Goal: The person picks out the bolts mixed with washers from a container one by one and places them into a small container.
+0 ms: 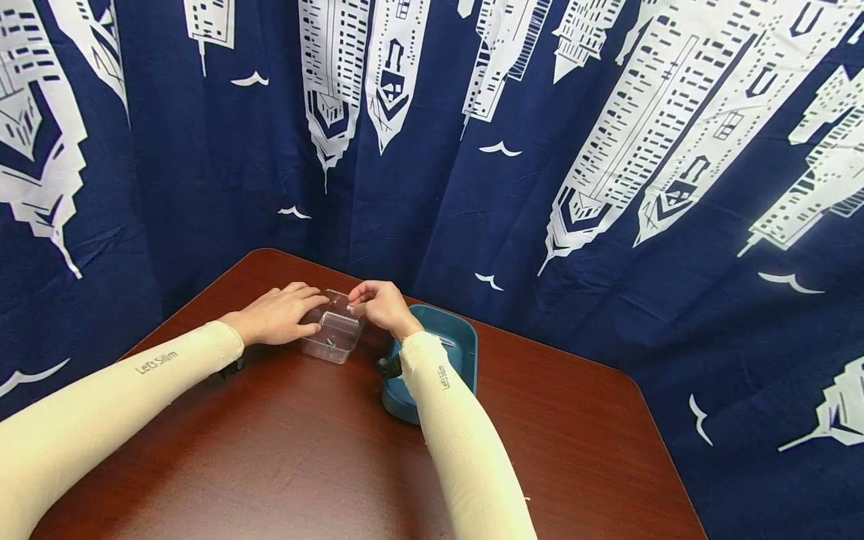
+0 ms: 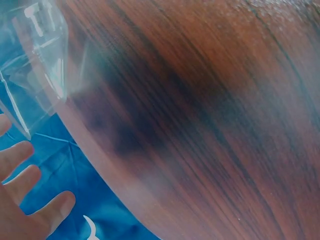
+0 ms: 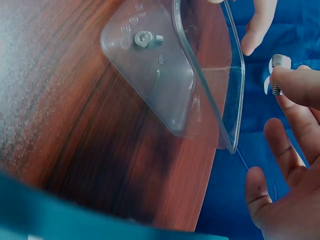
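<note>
A clear plastic box (image 1: 346,354) stands on the table, with a metal socket-head screw (image 3: 144,39) lying on its bottom. My left hand (image 1: 283,313) is at the box's left side, fingers extended and spread, fingertips right at the rim. Over the box's right edge, my right hand (image 1: 382,306) pinches another socket-head screw (image 3: 277,61) between thumb and index finger. Its knurled head and part of the thread show in the right wrist view; the thumb covers the middle. The other right fingers are loosely bent.
Right of the box is a blue tray (image 1: 400,409), partly hidden under the right forearm, with a thin silvery piece (image 1: 446,341) inside. The brown table (image 1: 290,450) ends close behind the box, where a navy curtain (image 1: 432,150) with white buildings hangs.
</note>
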Demonstrator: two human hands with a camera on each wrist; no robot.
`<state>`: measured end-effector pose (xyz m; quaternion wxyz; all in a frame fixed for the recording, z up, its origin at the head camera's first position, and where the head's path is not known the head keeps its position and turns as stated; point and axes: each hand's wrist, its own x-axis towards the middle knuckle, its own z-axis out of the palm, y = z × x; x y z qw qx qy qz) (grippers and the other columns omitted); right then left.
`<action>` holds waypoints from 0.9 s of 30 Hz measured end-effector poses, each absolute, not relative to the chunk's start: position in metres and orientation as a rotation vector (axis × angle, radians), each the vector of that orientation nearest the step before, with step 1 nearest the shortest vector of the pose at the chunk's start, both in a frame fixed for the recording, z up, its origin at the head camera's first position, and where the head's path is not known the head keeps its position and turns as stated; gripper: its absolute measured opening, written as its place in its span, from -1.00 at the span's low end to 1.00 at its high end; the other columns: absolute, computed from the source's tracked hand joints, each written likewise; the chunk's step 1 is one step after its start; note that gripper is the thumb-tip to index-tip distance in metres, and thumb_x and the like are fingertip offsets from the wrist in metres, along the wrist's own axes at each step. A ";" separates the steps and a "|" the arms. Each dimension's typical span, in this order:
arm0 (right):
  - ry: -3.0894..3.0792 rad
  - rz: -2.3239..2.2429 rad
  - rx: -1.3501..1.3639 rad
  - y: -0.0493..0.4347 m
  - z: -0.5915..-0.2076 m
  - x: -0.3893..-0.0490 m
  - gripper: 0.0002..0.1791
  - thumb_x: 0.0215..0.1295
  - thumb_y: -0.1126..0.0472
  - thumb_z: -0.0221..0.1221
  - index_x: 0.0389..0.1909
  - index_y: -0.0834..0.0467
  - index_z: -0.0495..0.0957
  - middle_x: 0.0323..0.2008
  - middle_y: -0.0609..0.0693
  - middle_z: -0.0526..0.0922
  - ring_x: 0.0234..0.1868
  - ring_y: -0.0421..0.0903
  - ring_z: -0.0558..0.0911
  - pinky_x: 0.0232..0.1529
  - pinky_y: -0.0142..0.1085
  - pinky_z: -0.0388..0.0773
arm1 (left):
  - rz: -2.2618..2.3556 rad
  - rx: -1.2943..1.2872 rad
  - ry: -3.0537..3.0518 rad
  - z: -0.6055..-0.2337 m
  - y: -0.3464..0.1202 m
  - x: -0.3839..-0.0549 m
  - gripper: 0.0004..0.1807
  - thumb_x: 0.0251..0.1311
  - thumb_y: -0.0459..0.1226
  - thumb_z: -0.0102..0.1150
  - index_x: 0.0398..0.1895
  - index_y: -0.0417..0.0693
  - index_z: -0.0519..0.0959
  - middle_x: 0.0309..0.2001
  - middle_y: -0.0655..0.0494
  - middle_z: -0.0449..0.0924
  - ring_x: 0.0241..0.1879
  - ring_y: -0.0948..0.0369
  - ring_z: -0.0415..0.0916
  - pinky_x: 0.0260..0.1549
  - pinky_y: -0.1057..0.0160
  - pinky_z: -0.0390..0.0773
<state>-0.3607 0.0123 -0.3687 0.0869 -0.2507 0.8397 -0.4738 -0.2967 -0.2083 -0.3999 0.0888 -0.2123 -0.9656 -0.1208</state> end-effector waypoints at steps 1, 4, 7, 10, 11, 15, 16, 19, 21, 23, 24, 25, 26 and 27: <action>2.501 -1.409 -0.747 0.012 -0.369 -0.360 -0.80 0.11 0.49 0.31 -0.21 0.34 0.66 -0.38 0.11 0.72 -0.42 -0.21 0.58 -0.42 -0.46 0.44 | -0.361 -0.632 -2.874 -0.401 -0.208 -0.297 -0.36 0.25 -0.07 0.24 0.36 -0.16 0.46 0.33 -0.20 0.45 0.38 -0.15 0.24 0.19 -0.34 0.35; 2.493 -1.410 -0.754 0.011 -0.370 -0.360 -0.79 0.11 0.50 0.29 -0.19 0.37 0.66 -0.35 0.15 0.73 -0.39 -0.16 0.59 -0.42 -0.46 0.44 | -0.366 -0.629 -2.881 -0.403 -0.207 -0.298 -0.35 0.25 -0.06 0.25 0.36 -0.15 0.46 0.34 -0.20 0.44 0.39 -0.15 0.23 0.20 -0.34 0.35; 2.495 -1.411 -0.757 0.010 -0.371 -0.359 -0.78 0.11 0.50 0.30 -0.18 0.38 0.66 -0.33 0.17 0.73 -0.37 -0.14 0.60 -0.41 -0.46 0.45 | -0.375 -0.629 -2.888 -0.404 -0.207 -0.298 -0.35 0.26 -0.06 0.25 0.37 -0.14 0.45 0.37 -0.20 0.42 0.41 -0.17 0.22 0.21 -0.35 0.34; 2.506 -1.408 -0.754 0.010 -0.371 -0.358 -0.80 0.11 0.48 0.31 -0.20 0.34 0.67 -0.34 0.15 0.74 -0.36 -0.15 0.60 -0.40 -0.47 0.46 | -0.383 -0.638 -2.884 -0.405 -0.207 -0.299 -0.36 0.27 -0.07 0.24 0.37 -0.15 0.45 0.38 -0.23 0.39 0.41 -0.20 0.23 0.21 -0.36 0.34; 2.511 -1.406 -0.751 0.010 -0.371 -0.358 -0.81 0.11 0.48 0.31 -0.22 0.32 0.67 -0.34 0.14 0.74 -0.36 -0.15 0.60 -0.40 -0.47 0.46 | -0.386 -0.641 -2.882 -0.406 -0.207 -0.299 -0.36 0.27 -0.07 0.24 0.37 -0.15 0.46 0.39 -0.24 0.39 0.41 -0.21 0.23 0.20 -0.36 0.35; 2.511 -1.410 -0.740 0.010 -0.372 -0.358 -0.82 0.11 0.49 0.31 -0.24 0.30 0.67 -0.35 0.13 0.73 -0.37 -0.16 0.59 -0.41 -0.47 0.44 | -0.404 -0.645 -2.883 -0.406 -0.208 -0.300 -0.36 0.27 -0.07 0.24 0.37 -0.15 0.45 0.42 -0.24 0.35 0.42 -0.21 0.22 0.22 -0.36 0.34; 2.510 -1.411 -0.739 0.010 -0.372 -0.358 -0.81 0.11 0.49 0.31 -0.23 0.31 0.67 -0.35 0.14 0.73 -0.37 -0.16 0.59 -0.41 -0.47 0.44 | -0.409 -0.649 -2.883 -0.406 -0.207 -0.300 -0.36 0.27 -0.07 0.24 0.37 -0.15 0.45 0.42 -0.24 0.34 0.42 -0.21 0.22 0.22 -0.36 0.33; 2.501 -1.420 -0.734 0.009 -0.373 -0.359 -0.79 0.10 0.51 0.30 -0.21 0.35 0.67 -0.34 0.17 0.72 -0.37 -0.15 0.59 -0.41 -0.47 0.44 | -0.412 -0.660 -2.879 -0.406 -0.207 -0.300 -0.36 0.27 -0.08 0.25 0.37 -0.16 0.45 0.42 -0.24 0.35 0.42 -0.21 0.22 0.23 -0.36 0.33; 2.499 -1.421 -0.735 0.009 -0.374 -0.359 -0.79 0.10 0.51 0.29 -0.20 0.36 0.67 -0.33 0.18 0.72 -0.35 -0.12 0.60 -0.42 -0.47 0.44 | -0.414 -0.665 -2.877 -0.406 -0.208 -0.300 -0.36 0.26 -0.08 0.25 0.37 -0.17 0.45 0.42 -0.23 0.36 0.41 -0.20 0.23 0.23 -0.35 0.34; 2.498 -1.418 -0.740 0.009 -0.374 -0.359 -0.79 0.11 0.52 0.29 -0.20 0.36 0.67 -0.32 0.19 0.73 -0.33 -0.08 0.61 -0.42 -0.47 0.45 | -0.409 -0.666 -2.878 -0.406 -0.208 -0.301 -0.35 0.26 -0.08 0.25 0.37 -0.16 0.45 0.42 -0.22 0.36 0.41 -0.20 0.23 0.24 -0.34 0.34; 2.496 -1.420 -0.743 0.009 -0.374 -0.359 -0.79 0.11 0.52 0.29 -0.20 0.36 0.67 -0.32 0.20 0.73 -0.32 -0.06 0.62 -0.42 -0.47 0.45 | -0.410 -0.666 -2.879 -0.406 -0.208 -0.301 -0.35 0.26 -0.08 0.25 0.37 -0.16 0.45 0.42 -0.22 0.35 0.41 -0.20 0.23 0.24 -0.33 0.34; 2.499 -1.417 -0.746 0.009 -0.374 -0.359 -0.79 0.11 0.52 0.29 -0.21 0.35 0.67 -0.32 0.20 0.73 -0.31 -0.04 0.62 -0.42 -0.47 0.45 | -0.409 -0.666 -2.880 -0.406 -0.209 -0.301 -0.36 0.26 -0.08 0.25 0.37 -0.16 0.45 0.43 -0.22 0.35 0.41 -0.20 0.23 0.24 -0.33 0.34; 2.498 -1.415 -0.749 0.010 -0.374 -0.359 -0.79 0.11 0.52 0.29 -0.20 0.36 0.67 -0.32 0.20 0.73 -0.31 -0.04 0.62 -0.42 -0.47 0.45 | -0.408 -0.667 -2.879 -0.407 -0.209 -0.302 -0.36 0.26 -0.09 0.25 0.37 -0.15 0.45 0.43 -0.22 0.35 0.41 -0.20 0.23 0.24 -0.33 0.34; 2.496 -1.415 -0.748 0.010 -0.375 -0.359 -0.79 0.11 0.52 0.29 -0.20 0.36 0.67 -0.32 0.20 0.73 -0.31 -0.04 0.62 -0.42 -0.47 0.45 | -0.408 -0.670 -2.876 -0.407 -0.209 -0.302 -0.37 0.26 -0.09 0.25 0.37 -0.15 0.46 0.42 -0.22 0.35 0.41 -0.20 0.23 0.24 -0.34 0.34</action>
